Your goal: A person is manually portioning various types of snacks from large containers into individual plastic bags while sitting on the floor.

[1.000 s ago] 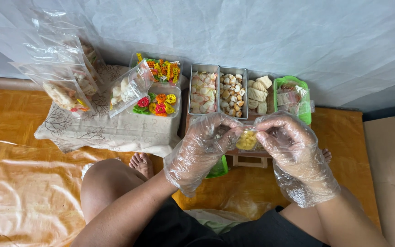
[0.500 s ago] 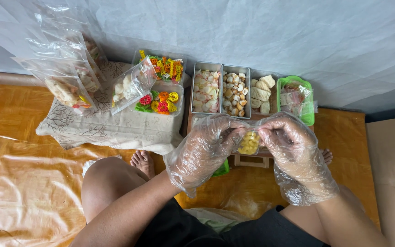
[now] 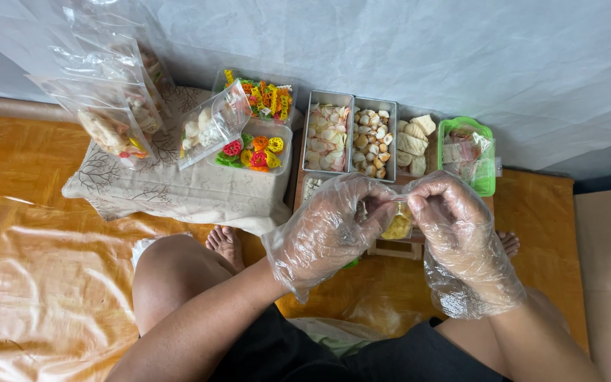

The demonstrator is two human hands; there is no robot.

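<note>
Fingers (image 3: 383,205) pinching bag (image 3: 397,225), orange floor (image 3: 37,233)

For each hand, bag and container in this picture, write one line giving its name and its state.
left hand: gloved, pinching small bag
right hand: gloved, pinching small bag
small bag: held, holds yellow pieces
metal trays: open, filled
green tub: open
clear boxes: open, coloured snacks inside

You sit on an orange floor (image 3: 30,163) with a shiny plastic sheet (image 3: 37,283) at left; a pale wall (image 3: 390,49) stands at the far side.
</note>
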